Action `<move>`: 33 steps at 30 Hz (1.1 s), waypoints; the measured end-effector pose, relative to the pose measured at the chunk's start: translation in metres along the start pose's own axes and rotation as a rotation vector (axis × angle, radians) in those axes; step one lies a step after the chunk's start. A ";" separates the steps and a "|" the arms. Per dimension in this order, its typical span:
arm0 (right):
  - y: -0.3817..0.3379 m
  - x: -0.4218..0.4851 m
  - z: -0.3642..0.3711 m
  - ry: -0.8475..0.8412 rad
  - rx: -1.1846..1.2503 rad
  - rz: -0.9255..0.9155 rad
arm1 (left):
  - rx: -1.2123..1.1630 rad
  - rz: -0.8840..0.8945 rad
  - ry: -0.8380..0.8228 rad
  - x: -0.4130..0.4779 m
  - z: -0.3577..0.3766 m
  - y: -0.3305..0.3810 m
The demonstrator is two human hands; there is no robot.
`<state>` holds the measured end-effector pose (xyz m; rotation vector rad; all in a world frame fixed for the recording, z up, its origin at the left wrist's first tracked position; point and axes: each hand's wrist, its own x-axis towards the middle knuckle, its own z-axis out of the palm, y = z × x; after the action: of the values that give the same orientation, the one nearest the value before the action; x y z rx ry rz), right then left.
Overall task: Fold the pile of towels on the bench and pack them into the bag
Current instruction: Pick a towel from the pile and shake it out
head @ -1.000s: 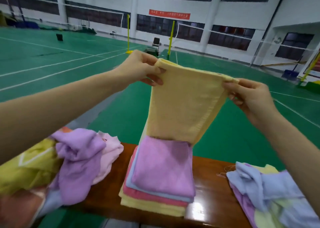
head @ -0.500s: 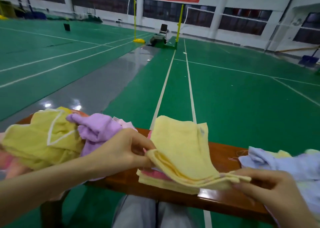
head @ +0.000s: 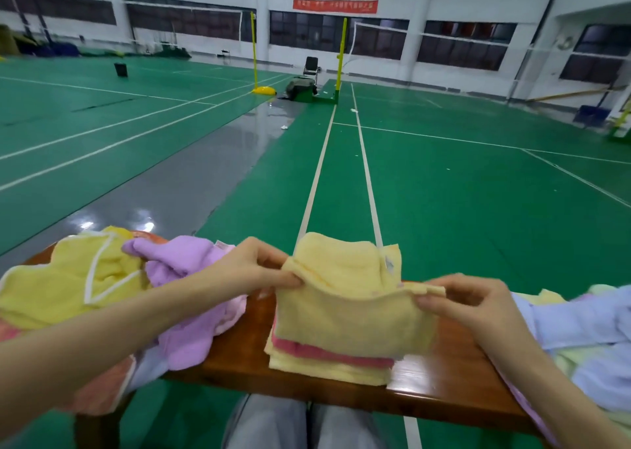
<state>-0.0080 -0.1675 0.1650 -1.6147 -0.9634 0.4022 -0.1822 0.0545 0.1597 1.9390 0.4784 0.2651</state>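
Observation:
A pale yellow towel [head: 351, 315], folded over, lies on top of the stack of folded towels [head: 327, 363] in the middle of the wooden bench [head: 440, 380]. My left hand [head: 252, 271] pinches its near left corner. My right hand [head: 467, 303] pinches its near right corner. The fold's far half stands up behind the held edge. A red and a yellow towel show at the stack's front. I see no bag.
Loose towels lie in a heap at the left: a yellow one [head: 68, 278] and a purple one [head: 184, 298]. Another heap of blue and pale green towels [head: 580, 332] covers the bench's right end. My knees [head: 300, 424] are under the bench. Green court floor lies beyond.
The yellow towel was held up high and hanging; both hands have brought it down, folded it over and laid it on the stack, still gripping its near corners.

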 end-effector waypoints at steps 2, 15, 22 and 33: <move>0.009 0.021 0.001 0.037 0.013 -0.009 | -0.013 -0.062 0.056 0.019 -0.001 -0.004; 0.098 0.139 0.048 0.315 -0.299 0.181 | 0.263 -0.246 0.504 0.141 0.046 -0.055; 0.118 0.136 0.063 0.394 -0.588 0.190 | 0.534 -0.296 0.521 0.147 0.049 -0.064; 0.119 0.106 0.085 -0.024 -0.769 0.312 | 0.991 0.014 0.134 0.123 0.076 -0.072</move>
<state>0.0398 -0.0321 0.0549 -2.4798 -0.9392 0.2697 -0.0573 0.0713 0.0593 2.8971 0.7763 0.1759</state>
